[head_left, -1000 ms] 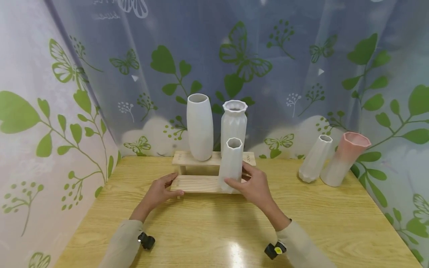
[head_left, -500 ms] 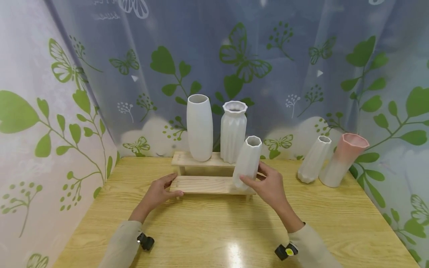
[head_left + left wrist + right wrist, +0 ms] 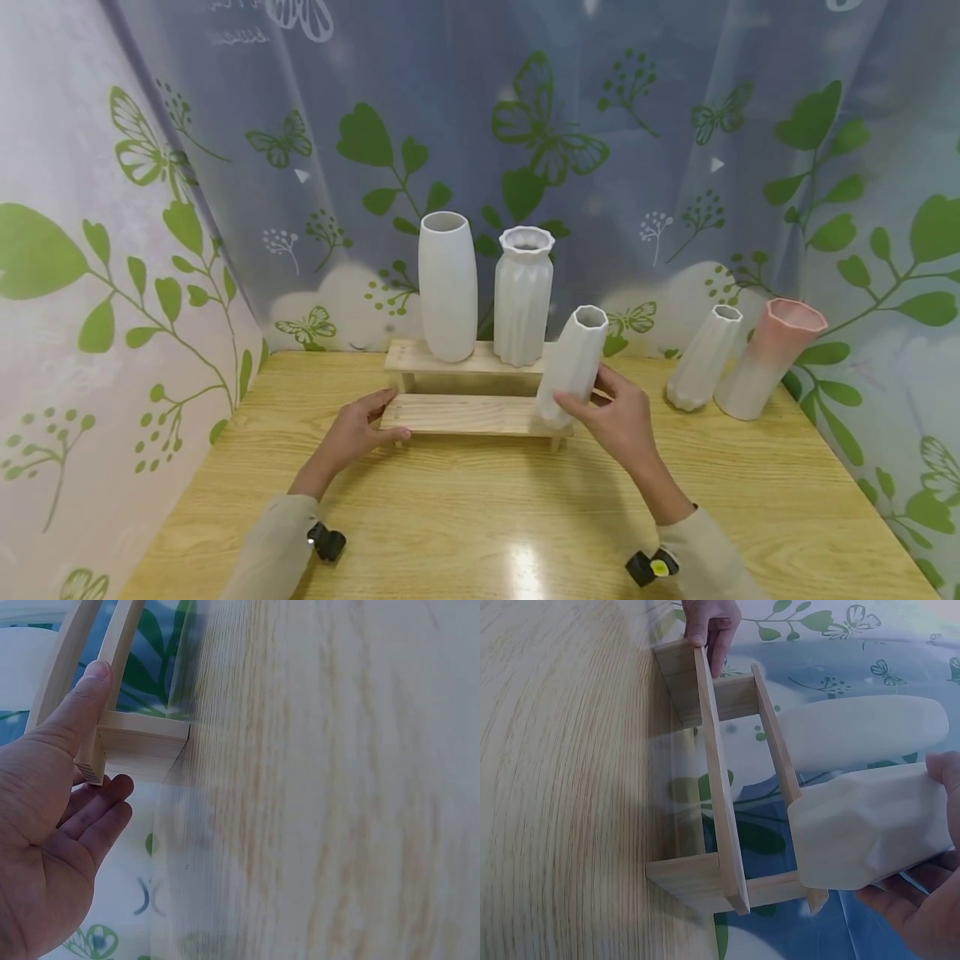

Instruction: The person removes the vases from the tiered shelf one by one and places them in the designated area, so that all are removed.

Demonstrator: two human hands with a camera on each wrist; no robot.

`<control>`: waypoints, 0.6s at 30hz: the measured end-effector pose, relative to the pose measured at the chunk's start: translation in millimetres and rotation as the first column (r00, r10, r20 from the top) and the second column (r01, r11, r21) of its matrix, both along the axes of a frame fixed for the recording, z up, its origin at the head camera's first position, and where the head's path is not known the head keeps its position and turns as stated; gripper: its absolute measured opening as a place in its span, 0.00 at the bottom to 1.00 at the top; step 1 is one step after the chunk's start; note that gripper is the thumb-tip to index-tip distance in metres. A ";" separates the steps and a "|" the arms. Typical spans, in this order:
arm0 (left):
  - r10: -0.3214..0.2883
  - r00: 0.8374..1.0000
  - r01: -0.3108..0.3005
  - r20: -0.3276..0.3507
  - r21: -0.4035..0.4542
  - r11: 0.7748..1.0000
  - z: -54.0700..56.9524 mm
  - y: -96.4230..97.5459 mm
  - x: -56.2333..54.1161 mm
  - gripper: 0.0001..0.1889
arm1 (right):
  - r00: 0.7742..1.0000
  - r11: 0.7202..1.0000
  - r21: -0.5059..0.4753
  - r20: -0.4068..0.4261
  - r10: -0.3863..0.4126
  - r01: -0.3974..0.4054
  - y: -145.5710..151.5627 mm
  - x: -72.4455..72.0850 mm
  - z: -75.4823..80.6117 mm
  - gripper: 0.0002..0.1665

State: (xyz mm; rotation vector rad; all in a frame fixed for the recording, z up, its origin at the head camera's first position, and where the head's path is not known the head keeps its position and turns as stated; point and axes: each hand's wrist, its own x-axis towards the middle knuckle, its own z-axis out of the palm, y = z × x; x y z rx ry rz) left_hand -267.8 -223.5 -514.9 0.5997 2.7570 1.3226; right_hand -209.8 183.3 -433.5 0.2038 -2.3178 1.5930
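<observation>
My right hand (image 3: 621, 418) holds a white faceted vase (image 3: 573, 367) low down, thumb on the near side and fingers behind. The vase leans to the right over the right end of the two-tier wooden stand (image 3: 465, 412); in the right wrist view a gap shows between the vase's base (image 3: 810, 844) and the lower board (image 3: 718, 776). At the stand's left end, my left hand (image 3: 358, 430) grips the lower board, with the thumb and curled fingers (image 3: 105, 814) on opposite sides of it. A smooth white vase (image 3: 447, 287) and a white ruffled-rim vase (image 3: 522, 300) stand on the upper tier.
To the right on the wood-grain table (image 3: 450, 517) are a slim white vase (image 3: 703, 358) and a pink-and-white vase (image 3: 768, 362), close together. A curtain (image 3: 465, 108) printed with leaves and butterflies hangs behind the table's far edge.
My right hand has carried the faceted vase rightward along the lower tier, and the vase now leans more to the right. The left hand has stayed at the stand's left end.
</observation>
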 end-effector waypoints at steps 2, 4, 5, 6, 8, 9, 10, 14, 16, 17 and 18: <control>-0.001 1.000 0.001 -0.001 0.003 1.000 -0.1 -0.1 0.3 0.46 | 1.000 1.000 0.001 0.000 -0.008 0.008 3.7 -0.2 -0.4 0.37; -0.003 1.000 0.003 -0.002 0.002 1.000 -0.3 -0.3 0.7 0.46 | 1.000 1.000 0.005 0.001 -0.019 0.019 8.0 -0.4 -1.1 0.37; -0.004 1.000 0.004 -0.003 0.001 1.000 -0.4 -0.4 0.8 0.46 | 1.000 1.000 0.009 0.002 -0.024 0.024 10.4 -0.6 -1.5 0.37; -0.005 1.000 0.005 -0.005 0.001 1.000 -0.6 -0.7 1.0 0.46 | 1.000 1.000 0.010 0.004 -0.028 0.028 12.8 -0.9 -1.8 0.37; -0.006 1.000 0.006 -0.007 0.003 1.000 -0.7 -1.0 1.1 0.46 | 0.999 0.999 0.010 0.008 -0.036 0.036 17.6 -1.0 -1.9 0.37; -0.007 1.000 0.007 -0.007 0.002 1.000 -0.5 -0.8 1.0 0.46 | 0.999 0.999 0.010 0.009 -0.038 0.038 19.9 -1.0 -2.0 0.37; -0.007 1.000 0.007 -0.008 0.004 1.000 -0.4 -1.0 1.1 0.46 | 0.999 0.999 0.009 0.010 -0.041 0.041 22.4 -1.3 -2.0 0.36; -0.008 1.000 0.008 -0.007 0.010 1.000 0.5 -1.3 1.0 0.46 | 0.998 0.998 0.012 0.008 -0.055 0.055 31.0 -1.0 -2.8 0.36; -0.005 1.000 0.005 -0.006 0.007 1.000 0.4 -1.5 0.4 0.47 | 0.998 0.998 0.010 0.010 -0.062 0.062 34.6 -1.1 -3.9 0.35; -0.004 1.000 0.004 -0.006 0.004 1.000 0.5 -1.5 0.2 0.46 | 0.998 0.998 0.009 0.013 -0.066 0.066 36.3 -1.1 -4.7 0.36; 0.000 1.000 0.000 -0.004 0.004 1.000 0.4 -1.5 0.0 0.46 | 0.997 0.998 0.010 0.016 -0.069 0.069 37.8 -1.2 -5.6 0.36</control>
